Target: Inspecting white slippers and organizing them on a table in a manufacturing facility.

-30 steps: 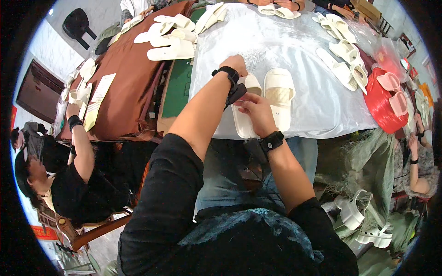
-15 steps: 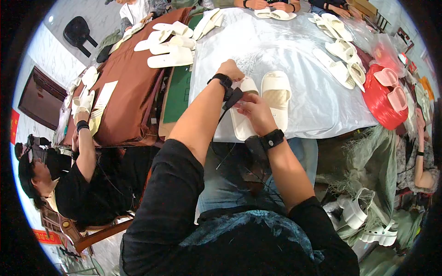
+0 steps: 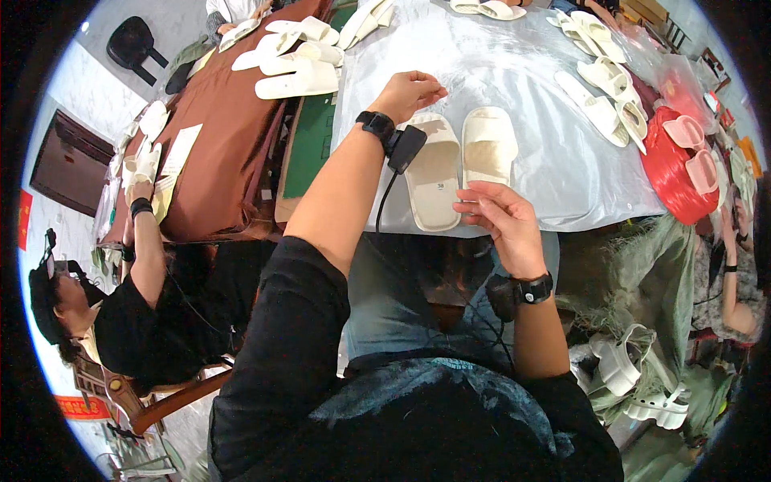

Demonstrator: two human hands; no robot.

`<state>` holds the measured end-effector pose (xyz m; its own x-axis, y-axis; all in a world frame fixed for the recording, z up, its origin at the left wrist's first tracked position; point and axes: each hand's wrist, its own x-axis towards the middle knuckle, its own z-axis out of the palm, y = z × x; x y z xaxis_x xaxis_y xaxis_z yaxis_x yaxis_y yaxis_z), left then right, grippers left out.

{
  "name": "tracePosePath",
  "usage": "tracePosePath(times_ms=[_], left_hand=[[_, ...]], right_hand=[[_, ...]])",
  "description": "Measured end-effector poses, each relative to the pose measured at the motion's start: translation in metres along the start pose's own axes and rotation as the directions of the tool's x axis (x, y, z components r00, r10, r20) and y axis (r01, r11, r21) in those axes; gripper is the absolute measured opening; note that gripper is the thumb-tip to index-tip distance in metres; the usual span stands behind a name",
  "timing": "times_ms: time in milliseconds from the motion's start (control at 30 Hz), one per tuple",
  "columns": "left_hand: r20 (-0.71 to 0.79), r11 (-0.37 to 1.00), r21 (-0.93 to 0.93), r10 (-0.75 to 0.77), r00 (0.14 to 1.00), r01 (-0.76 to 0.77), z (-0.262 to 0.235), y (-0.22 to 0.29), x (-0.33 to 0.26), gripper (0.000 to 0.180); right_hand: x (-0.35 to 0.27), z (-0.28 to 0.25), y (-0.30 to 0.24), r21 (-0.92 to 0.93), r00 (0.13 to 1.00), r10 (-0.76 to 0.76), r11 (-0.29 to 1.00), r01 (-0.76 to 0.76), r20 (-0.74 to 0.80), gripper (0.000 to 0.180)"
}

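Observation:
A cream slide slipper lies on the plastic-covered table in front of me, its toe pointing away. Close to its right is a matching slipper, its heel end covered by my right hand. Above the left slipper's toe hovers my left hand, fingers stretched loosely and holding nothing I can see. My right hand is over the near end of the pair, its fingers extended and slightly apart, with no object visible in it. Both wrists wear black straps with small devices attached.
More cream slippers are piled on the brown-covered table at left. Others stand at right beside a red bundle carrying pink slippers. A co-worker in black sits at left, handling pale footwear.
My left hand has lifted off the left slipper's strap and moved slightly up. My right hand has drawn back toward me and to the right. The slippers' insoles show more now.

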<state>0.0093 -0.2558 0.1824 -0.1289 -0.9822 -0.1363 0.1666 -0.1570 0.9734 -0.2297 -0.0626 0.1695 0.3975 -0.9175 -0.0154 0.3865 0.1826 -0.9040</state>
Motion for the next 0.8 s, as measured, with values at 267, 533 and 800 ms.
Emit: tracePosePath(times_ms=[267,533,800], left_hand=[[0.107,0.988,0.107,0.101,0.989,-0.113,0.025,0.003,0.011,0.023],[0.158,0.873,0.470,0.063,0.985,-0.131,0.053,0.001,0.024,0.020],[0.216,0.728,0.655,0.076,0.973,-0.202,0.068,-0.020,0.048,0.016]], right_hand=[[-0.012,-0.030,0.004,-0.041,0.979,-0.015,0.999,0.007,-0.203,0.020],[0.020,-0.056,-0.010,0.175,0.923,0.371,0.920,-0.350,-0.102,0.021],[0.096,-0.072,-0.009,0.169,0.766,0.567,0.823,-0.542,-0.303,0.017]])
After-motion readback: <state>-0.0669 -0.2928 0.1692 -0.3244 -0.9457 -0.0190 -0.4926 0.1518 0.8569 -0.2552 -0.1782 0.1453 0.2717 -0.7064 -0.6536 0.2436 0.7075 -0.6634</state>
